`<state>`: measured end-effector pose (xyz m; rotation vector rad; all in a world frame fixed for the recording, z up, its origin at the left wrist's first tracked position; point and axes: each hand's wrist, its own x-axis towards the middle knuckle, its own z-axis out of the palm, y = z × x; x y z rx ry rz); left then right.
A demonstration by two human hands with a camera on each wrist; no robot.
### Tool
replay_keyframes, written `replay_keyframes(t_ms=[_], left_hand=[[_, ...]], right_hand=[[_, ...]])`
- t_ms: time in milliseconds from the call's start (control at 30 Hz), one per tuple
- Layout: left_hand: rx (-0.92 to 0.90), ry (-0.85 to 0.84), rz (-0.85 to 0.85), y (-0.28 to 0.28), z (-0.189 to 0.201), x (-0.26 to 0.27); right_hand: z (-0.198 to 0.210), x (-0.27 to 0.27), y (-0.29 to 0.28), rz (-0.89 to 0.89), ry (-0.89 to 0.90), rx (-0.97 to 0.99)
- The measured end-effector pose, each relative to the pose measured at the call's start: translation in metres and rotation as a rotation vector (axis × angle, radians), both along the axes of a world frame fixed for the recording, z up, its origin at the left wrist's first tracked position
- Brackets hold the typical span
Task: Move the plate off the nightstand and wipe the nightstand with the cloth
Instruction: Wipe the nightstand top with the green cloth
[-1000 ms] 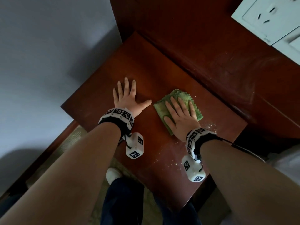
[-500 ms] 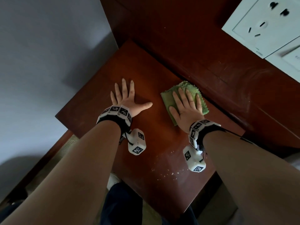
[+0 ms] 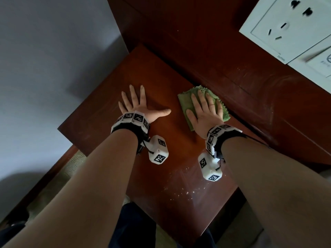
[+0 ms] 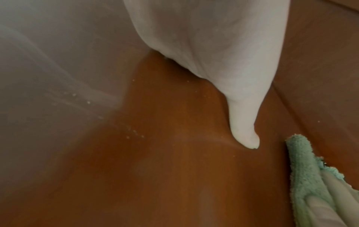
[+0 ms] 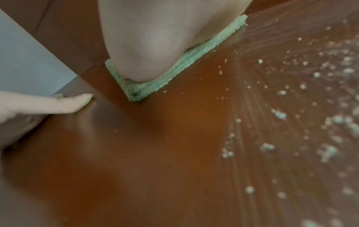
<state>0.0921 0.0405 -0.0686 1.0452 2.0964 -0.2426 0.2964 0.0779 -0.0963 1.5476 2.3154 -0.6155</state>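
Pressing cloth [image 3: 186,102], flat right hand [image 3: 204,111]

Head view: looks steeply down over my forearms at nightstand [image 3: 161,77]. Wrist views: low, close over tabletop, facing along my palms. All three share cloth [image 3: 186,102] [image 4: 303,169] [image 5: 174,72]; wrist views see each other's hand.

one cloth [image 3: 186,104], maybe two outlets [image 3: 286,27].
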Motion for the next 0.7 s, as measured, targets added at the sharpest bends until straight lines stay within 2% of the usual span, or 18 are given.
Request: replay_keyframes(t_ms=[233,700], left_hand=[[0.019,0.011,0.013,-0.001,0.002,0.003],[0.087,0.055,0.026,-0.015,0.0,0.018]], right_hand=[[-0.001,-0.001,-0.004,-0.089,0.027,-0.021],[-0.002,0.034,-0.027,-0.214,-0.004,0.004]])
